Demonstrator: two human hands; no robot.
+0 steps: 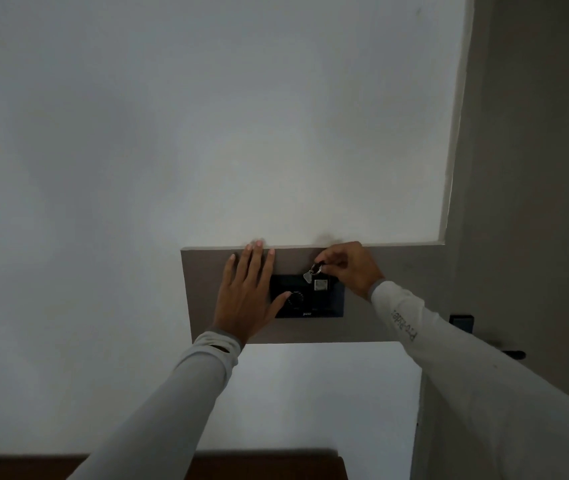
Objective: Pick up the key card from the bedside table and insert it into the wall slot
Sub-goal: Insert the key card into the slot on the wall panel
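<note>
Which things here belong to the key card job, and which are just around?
Part of the job:
- key card, on a ring pinched by the right hand
- black wall panel with the slot
- left hand, flat against the wall beside the panel

Just around:
- door handle
- dark wooden furniture top
- grey wall board

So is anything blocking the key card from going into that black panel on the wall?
Nothing visible does. The right hand holds the key ring with the key card right at the black wall panel. The left hand lies flat beside it, thumb over the panel's left part, clear of the card.
</note>
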